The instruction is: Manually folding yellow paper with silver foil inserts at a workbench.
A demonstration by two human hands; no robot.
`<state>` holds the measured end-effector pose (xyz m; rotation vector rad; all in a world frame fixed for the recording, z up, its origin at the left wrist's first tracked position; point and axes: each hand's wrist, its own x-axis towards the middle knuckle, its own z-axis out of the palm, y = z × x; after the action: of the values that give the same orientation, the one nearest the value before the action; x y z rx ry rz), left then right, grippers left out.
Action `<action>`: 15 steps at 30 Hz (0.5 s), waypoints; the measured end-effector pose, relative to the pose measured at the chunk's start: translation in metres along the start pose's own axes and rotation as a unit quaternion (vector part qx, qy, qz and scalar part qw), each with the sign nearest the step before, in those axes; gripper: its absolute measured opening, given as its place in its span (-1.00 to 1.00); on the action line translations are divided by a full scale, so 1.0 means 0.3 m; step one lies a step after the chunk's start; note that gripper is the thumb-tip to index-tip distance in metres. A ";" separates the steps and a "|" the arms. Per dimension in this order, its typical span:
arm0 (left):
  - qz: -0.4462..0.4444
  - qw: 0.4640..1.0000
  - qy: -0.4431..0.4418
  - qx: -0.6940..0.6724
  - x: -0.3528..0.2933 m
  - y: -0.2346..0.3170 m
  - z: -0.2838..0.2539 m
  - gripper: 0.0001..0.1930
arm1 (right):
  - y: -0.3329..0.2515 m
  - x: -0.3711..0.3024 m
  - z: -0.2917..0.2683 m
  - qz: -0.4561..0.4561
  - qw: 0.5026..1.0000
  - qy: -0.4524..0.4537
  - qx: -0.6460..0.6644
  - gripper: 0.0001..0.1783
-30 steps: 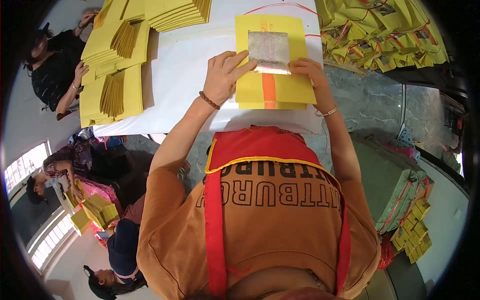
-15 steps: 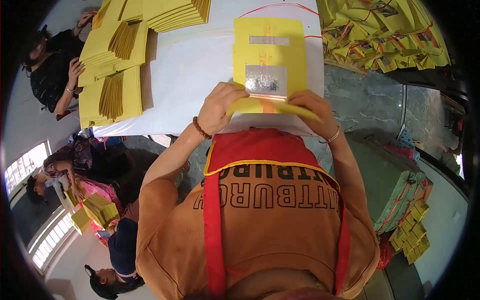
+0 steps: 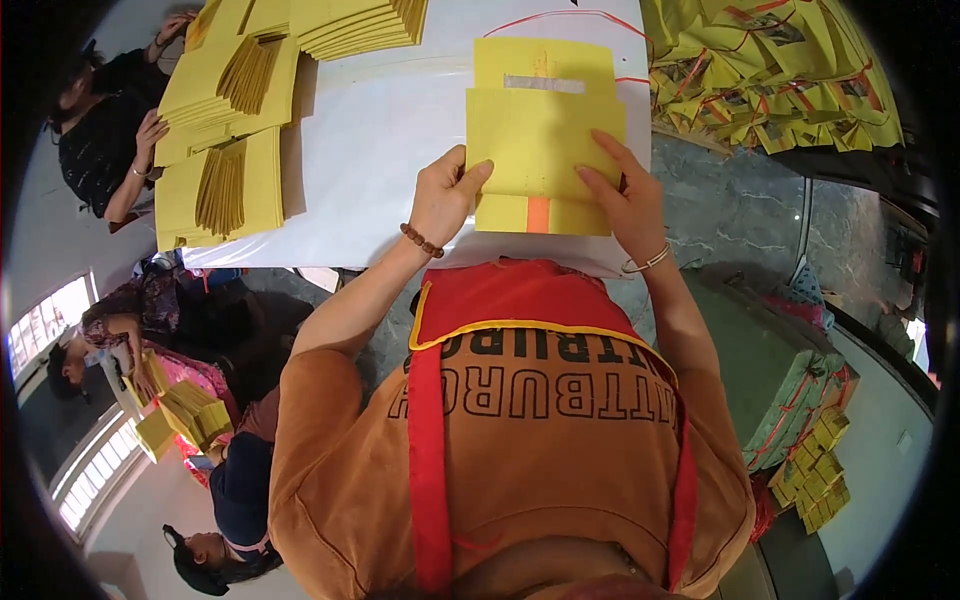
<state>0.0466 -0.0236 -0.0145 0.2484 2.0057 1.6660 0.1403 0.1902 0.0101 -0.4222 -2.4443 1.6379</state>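
On the white table's near edge lies a sheet of yellow joss paper, its near part folded upward over the middle. A narrow silver strip shows on the uncovered far part, and an orange stripe runs near the bottom; the larger silver patch is hidden under the fold. My left hand is closed on the left edge, thumb on top and fingers mostly out of sight. Resting on the right side of the fold is my right hand, its thumb and forefinger stretched out and apart on the paper.
Fanned yellow paper stacks fill the left of the white table. A red string lies beyond the sheet. Tied yellow bundles are heaped at the far right, and a green wrapped bale stands nearby. Other people work at the left.
The near flap has been turned up and laid over the large silver patch. My right hand has let go of the flap's edge and moved onto the paper; my left hand now grips the side.
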 end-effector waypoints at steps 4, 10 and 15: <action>-0.040 0.999 0.019 -0.026 0.006 -0.003 0.009 -0.82 | 0.027 0.025 0.011 0.015 1.000 -0.003 -0.017 -0.53; -0.120 0.986 0.019 -0.114 0.019 0.055 0.012 -0.85 | 0.012 0.033 0.020 0.062 0.998 0.000 -0.011 -0.51; -0.148 0.977 0.016 -0.150 0.036 0.085 0.009 -0.85 | 0.019 0.039 0.043 0.042 0.998 0.049 -0.020 -0.50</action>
<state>0.0342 -0.0106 0.0069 -0.1776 1.6827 1.7517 0.1263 0.1846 -0.0004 -0.6049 -2.4216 1.5627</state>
